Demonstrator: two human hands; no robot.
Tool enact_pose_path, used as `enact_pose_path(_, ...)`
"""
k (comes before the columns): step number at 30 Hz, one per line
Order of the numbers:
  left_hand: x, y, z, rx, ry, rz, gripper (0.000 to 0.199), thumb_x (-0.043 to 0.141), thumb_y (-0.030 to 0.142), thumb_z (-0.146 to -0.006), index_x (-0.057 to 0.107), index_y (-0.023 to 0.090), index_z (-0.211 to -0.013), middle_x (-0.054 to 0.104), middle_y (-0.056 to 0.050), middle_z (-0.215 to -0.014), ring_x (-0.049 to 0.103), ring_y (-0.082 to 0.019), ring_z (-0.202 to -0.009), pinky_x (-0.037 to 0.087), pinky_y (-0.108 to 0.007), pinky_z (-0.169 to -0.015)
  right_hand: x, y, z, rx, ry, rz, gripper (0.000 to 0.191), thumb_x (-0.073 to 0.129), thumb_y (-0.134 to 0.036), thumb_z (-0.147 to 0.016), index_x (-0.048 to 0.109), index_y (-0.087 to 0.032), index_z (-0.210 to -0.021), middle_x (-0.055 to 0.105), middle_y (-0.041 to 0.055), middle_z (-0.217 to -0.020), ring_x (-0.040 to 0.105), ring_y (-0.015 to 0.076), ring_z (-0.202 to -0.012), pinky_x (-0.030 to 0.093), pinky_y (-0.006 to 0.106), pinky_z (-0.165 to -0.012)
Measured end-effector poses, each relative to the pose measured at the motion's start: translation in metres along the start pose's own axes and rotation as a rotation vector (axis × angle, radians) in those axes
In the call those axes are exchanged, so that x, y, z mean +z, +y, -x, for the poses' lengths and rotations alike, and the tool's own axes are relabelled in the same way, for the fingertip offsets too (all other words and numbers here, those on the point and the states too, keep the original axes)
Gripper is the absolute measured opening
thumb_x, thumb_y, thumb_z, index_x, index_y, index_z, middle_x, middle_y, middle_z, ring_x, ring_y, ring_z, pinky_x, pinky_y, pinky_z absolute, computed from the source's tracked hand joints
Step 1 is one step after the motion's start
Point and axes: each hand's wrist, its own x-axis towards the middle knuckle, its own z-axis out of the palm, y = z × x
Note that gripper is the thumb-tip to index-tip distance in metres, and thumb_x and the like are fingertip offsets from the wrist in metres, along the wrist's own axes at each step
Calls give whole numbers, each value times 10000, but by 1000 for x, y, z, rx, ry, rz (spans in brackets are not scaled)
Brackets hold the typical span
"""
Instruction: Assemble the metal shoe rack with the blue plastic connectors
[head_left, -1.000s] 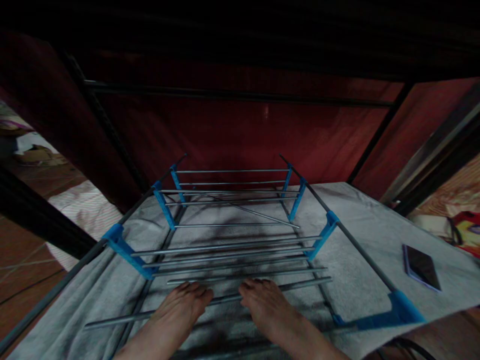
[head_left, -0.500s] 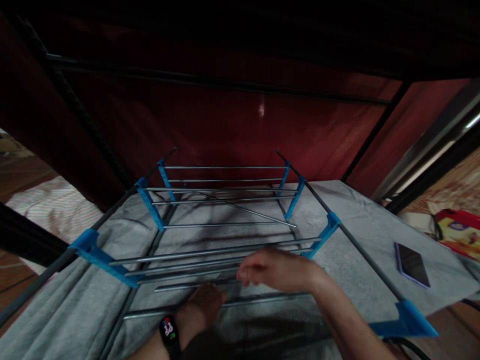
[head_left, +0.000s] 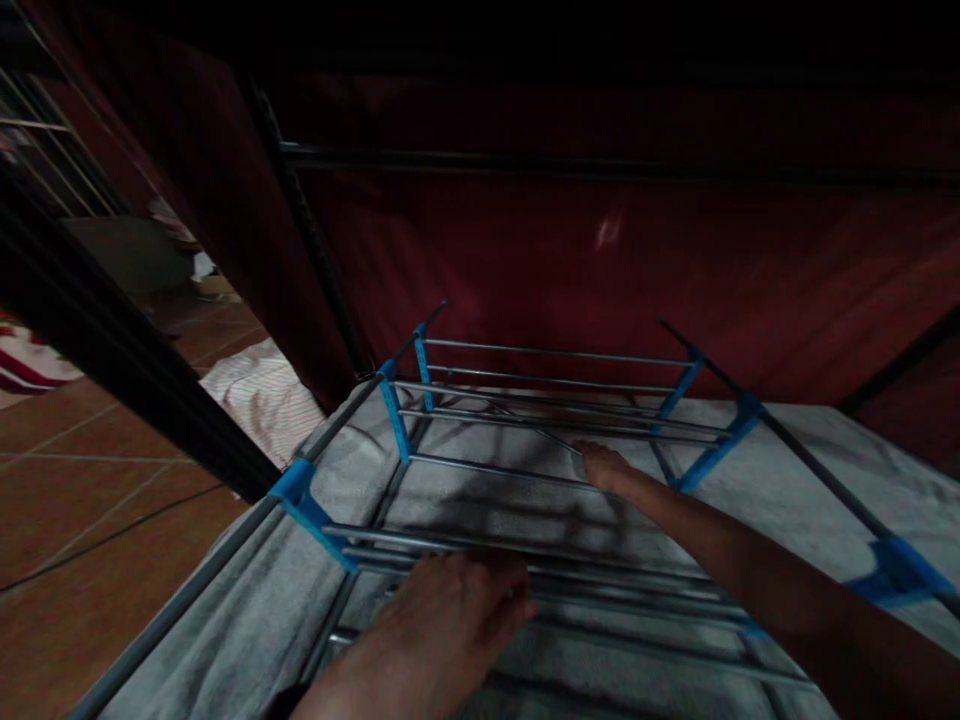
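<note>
Ahead, right hand (head_left: 604,467) at slanting rod (head_left: 551,437), crossbars (head_left: 510,474) between it and left hand (head_left: 457,620), either grip's hold unclear, striped cloth (head_left: 259,400) leftward.

Right hand (head_left: 606,468) at slanting rod (head_left: 553,437)

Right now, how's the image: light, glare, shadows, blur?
Head view: dim, top edge nearly black; head view: small glare patch on the red panel; head view: shadows across the grey cloth; head view: left hand looks soft, right hand too unclear to tell whether it grips the slanting rod.
</note>
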Motion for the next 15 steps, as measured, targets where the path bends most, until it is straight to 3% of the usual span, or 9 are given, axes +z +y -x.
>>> enact_pose_path(3,-15,-39,-17,-216,246,69,296,391,353,-958,642,231,-859,687,-10,-784,648,-179,-749,387,-259,-631,17,4,-24,-16,9,-5,578,421,-69,-858,467,-125,-1431,533,186,-1400,528,270,-1256,406,338,-984)
enact_pose_path(6,-18,-74,-24,-390,431,123,316,353,357,-964,640,224,-947,713,-29,-889,661,-201,-865,430,-268,-717,29,2,-41,-56,23,-27,552,393,-37,-850,516,-113,-1382,543,182,-1387,477,277,-1303,369,365,-1036)
enact_pose_path(11,-28,-93,-36,-535,427,14,344,368,202,-917,670,199,-1079,709,-86,-1148,643,-239,-1090,441,-308,-915,43,-7,-39,-109,17,-106,568,373,9,-812,548,-87,-1344,530,194,-1401,483,249,-1310,351,333,-1074)
enact_pose_path(15,-37,-96,-53,-579,390,-37,348,401,214,-903,688,209,-1100,711,-106,-1157,644,-248,-1107,460,-306,-912,50,-16,-20,-117,11,-231,421,391,-130,-895,602,-90,-1257,620,192,-1268,581,254,-1191,430,340,-1003)
